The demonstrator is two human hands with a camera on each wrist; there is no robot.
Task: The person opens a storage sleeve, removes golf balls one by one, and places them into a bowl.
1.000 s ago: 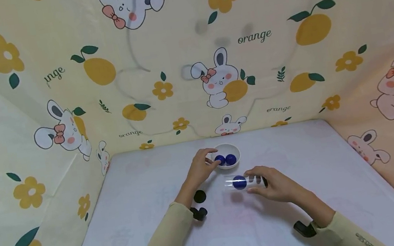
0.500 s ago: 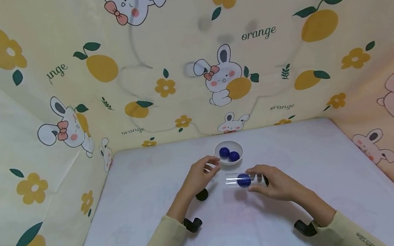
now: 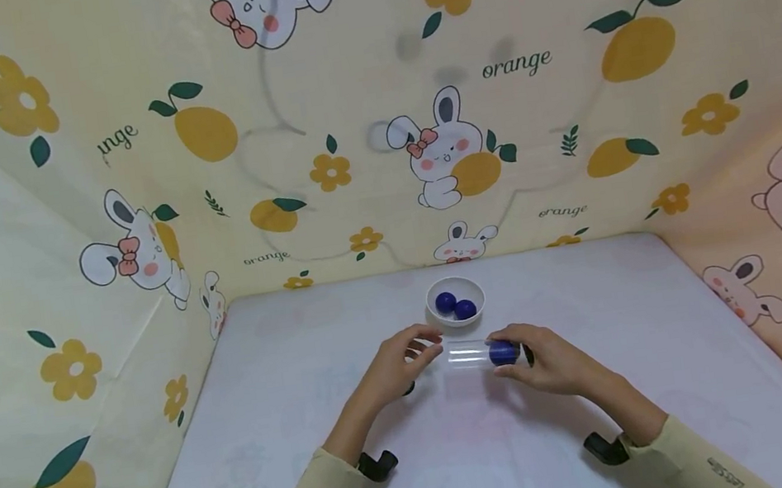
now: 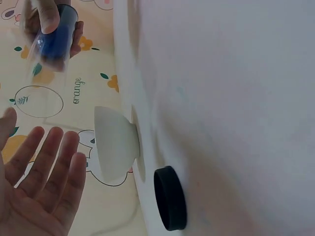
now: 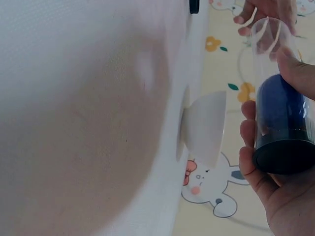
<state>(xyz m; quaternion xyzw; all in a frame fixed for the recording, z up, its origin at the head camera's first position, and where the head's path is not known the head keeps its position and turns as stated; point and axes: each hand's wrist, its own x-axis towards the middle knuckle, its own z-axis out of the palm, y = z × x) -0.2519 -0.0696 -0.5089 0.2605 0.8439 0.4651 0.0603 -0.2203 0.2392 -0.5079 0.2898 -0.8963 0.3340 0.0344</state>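
My right hand grips a clear tube by its black-capped end, thumb on one side and fingers on the other. Held above the table, the tube lies sideways with its open mouth toward the left. Inside, a blue ball sits at the capped end, within the right hand's grasp. My left hand holds nothing; its fingers are loosely bent near the tube's mouth. In the left wrist view its palm and spread fingers show. Behind the hands stands a white bowl with two blue balls in it.
A round black cap lies on the white table, mostly hidden by the left hand in the head view. Patterned cloth rises behind the table and along both sides.
My left hand has drawn back from the bowl toward the tube's mouth. The ball in the tube has slid right to the capped end. Both balls in the bowl have shifted.
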